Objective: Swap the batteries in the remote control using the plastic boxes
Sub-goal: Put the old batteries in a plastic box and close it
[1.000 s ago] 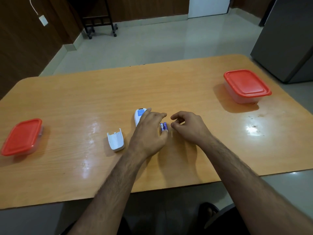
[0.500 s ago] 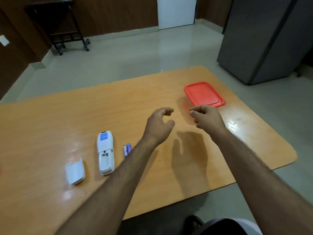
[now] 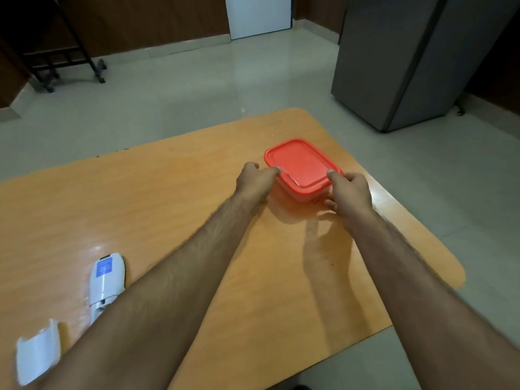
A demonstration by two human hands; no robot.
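Left hand (image 3: 254, 178): fingers curled, fingertip touching the left corner of the red lid (image 3: 301, 164); a firm grip cannot be told. Right hand (image 3: 350, 191): thumb on the lid's near right corner, fingers curled down along the side of the plastic box (image 3: 305, 194). Box: clear, lid on, far right on the wooden table (image 3: 174, 209). Remote control (image 3: 105, 280): white, back up, near left, partly behind the left forearm. Battery cover (image 3: 38, 354): white, loose, left of and nearer than the remote, apart from it.
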